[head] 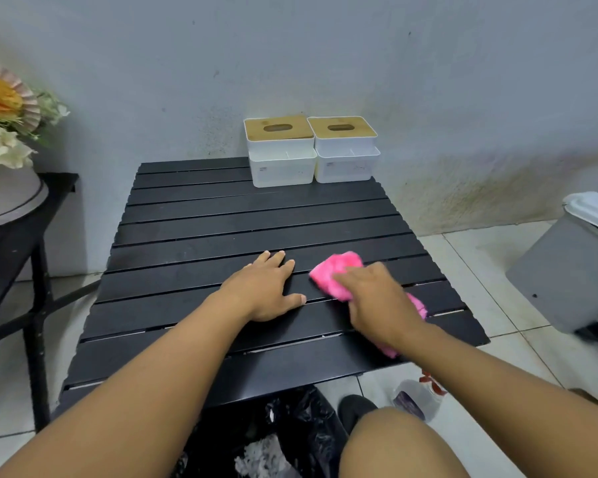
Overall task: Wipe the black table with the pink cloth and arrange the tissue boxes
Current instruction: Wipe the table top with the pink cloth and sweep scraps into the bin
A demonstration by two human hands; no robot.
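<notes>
The black slatted table fills the middle of the view. At its far edge, against the wall, two white tissue boxes with wooden lids stand side by side, the left one touching the right one. My right hand presses the pink cloth flat on the table's right half; the cloth sticks out ahead of and behind my fingers. My left hand lies palm down on the slats just left of the cloth, fingers spread, holding nothing.
A black side stand at the left carries a vase of flowers. A grey lidded bin stands on the tiled floor at the right. A black plastic bag and a bottle lie near my knee.
</notes>
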